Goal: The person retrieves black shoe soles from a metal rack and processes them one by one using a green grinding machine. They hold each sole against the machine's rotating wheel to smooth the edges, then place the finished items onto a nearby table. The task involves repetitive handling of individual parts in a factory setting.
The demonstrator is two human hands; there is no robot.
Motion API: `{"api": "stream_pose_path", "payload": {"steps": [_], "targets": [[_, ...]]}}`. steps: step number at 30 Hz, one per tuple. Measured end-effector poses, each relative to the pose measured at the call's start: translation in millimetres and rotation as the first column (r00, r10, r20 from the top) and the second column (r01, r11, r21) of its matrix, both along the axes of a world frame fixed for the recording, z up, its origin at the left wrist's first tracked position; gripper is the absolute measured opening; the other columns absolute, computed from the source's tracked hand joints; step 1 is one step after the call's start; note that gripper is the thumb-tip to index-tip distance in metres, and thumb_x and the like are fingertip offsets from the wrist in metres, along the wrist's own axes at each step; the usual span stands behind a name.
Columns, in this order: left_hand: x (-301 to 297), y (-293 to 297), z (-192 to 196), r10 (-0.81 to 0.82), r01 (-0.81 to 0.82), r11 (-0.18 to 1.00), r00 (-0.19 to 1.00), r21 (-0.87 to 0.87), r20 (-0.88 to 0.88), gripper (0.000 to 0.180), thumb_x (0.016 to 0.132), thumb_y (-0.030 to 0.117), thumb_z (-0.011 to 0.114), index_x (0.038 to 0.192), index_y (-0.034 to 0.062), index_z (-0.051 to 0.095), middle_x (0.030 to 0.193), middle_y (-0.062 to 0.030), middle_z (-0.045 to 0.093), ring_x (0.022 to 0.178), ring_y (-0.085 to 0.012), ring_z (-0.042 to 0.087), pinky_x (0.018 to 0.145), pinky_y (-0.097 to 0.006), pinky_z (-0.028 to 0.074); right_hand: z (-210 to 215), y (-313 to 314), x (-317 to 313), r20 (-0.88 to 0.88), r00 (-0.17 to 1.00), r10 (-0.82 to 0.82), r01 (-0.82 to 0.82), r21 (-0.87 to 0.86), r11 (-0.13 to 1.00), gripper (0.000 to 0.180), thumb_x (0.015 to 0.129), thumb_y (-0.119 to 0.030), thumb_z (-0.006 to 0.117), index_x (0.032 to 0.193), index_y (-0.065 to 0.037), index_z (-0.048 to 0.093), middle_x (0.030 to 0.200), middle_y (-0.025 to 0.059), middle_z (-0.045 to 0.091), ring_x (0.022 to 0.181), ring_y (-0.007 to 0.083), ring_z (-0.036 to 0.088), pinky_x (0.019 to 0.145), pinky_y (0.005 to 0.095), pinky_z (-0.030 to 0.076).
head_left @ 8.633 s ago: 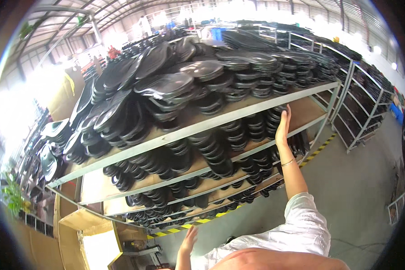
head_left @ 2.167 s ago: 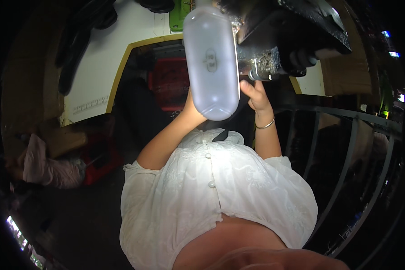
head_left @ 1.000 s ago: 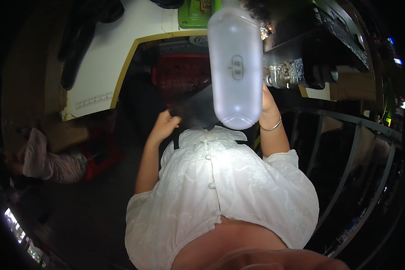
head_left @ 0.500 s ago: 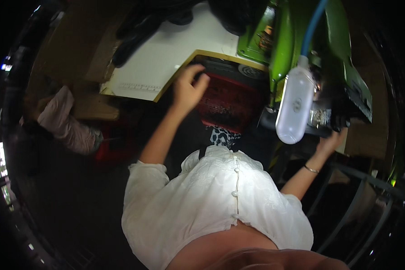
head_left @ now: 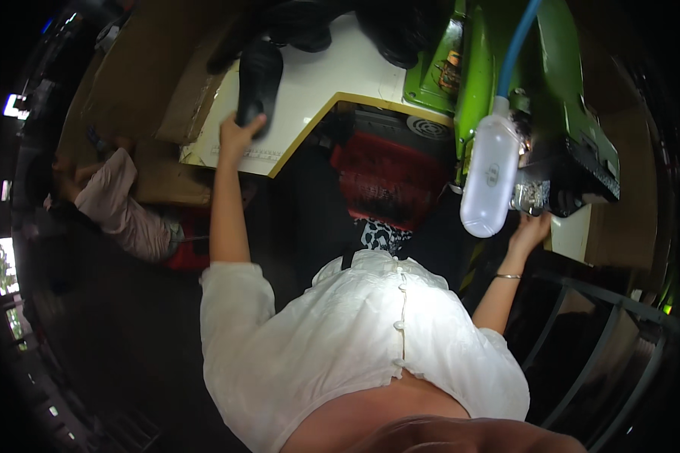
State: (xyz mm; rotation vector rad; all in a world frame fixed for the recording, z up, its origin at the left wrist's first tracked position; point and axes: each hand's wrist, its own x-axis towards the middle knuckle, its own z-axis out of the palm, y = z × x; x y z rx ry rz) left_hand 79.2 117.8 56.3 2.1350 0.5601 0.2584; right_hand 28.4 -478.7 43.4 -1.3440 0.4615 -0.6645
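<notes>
Grips the near end of the black sole point(head_left: 261, 79) in the left hand point(head_left: 238, 140), with thumb across it and fingers at its left edge. Holds it over the white table point(head_left: 313, 87). Extends the right hand point(head_left: 531, 230) to the green machine point(head_left: 561, 64); cannot tell finger opening or contact in shadow.

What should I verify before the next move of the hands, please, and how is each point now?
1. Left hand holds the black sole: ok, by its near end.
2. Both hands on the sole: not ok, the right hand is apart, near the green machine.
3. Right hand free: cannot tell, its fingers are partly hidden.
4. Sole lifted off the white table: cannot tell.
5. Sole clear of the white bottle: ok, well apart.
</notes>
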Motion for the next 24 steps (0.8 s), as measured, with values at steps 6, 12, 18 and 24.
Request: {"api": "stream_pose_path", "payload": {"steps": [6,12,18,24], "targets": [[-109,-180,13,-0.444,0.432,0.855,0.896,-0.286,0.025,0.037,0.070,0.016,0.071,0.099,-0.0037,0.059,0.090,-0.0146,0.061,0.082,-0.0226,0.060,0.075,-0.031,0.046,-18,77,-11,-0.149,0.861,0.486,-0.415,0.345,0.841,0.030,0.082,-0.007,0.055,0.111,0.002,0.051,0.104,0.0099,0.057,0.091,0.0186,0.058,0.078,0.0370,0.050],[-128,-263,19,-0.671,0.665,0.649,0.729,-0.369,0.136,0.032,0.076,0.011,0.066,0.106,0.0024,0.059,0.094,-0.0093,0.059,0.086,-0.0179,0.057,0.077,-0.027,0.044,29,64,-16,0.294,0.812,0.504,-0.583,0.380,0.718,0.028,0.089,-0.013,0.051,0.116,-0.006,0.048,0.112,0.0088,0.055,0.102,0.0210,0.054,0.090,0.0375,0.043],[-89,-303,54,-0.635,0.727,0.497,0.677,-0.473,0.372,0.026,0.079,0.019,0.067,0.095,-0.0014,0.062,0.079,-0.0024,0.060,0.071,-0.0071,0.053,0.066,-0.022,0.043,103,37,-23,0.450,0.859,0.244,-0.400,0.292,0.869,0.032,0.090,-0.017,0.046,0.117,0.000,0.046,0.110,0.0120,0.056,0.102,0.0242,0.054,0.089,0.0373,0.044],[-73,-280,61,-0.603,0.653,0.493,0.733,-0.575,0.316,0.030,0.078,0.022,0.067,0.093,-0.0038,0.063,0.082,-0.0042,0.062,0.076,-0.0109,0.055,0.070,-0.024,0.046,98,73,-28,0.240,0.971,0.003,-0.067,0.259,0.964,0.041,0.089,-0.014,0.048,0.125,0.001,0.037,0.114,0.0113,0.051,0.104,0.0200,0.052,0.089,0.0321,0.043]]}}
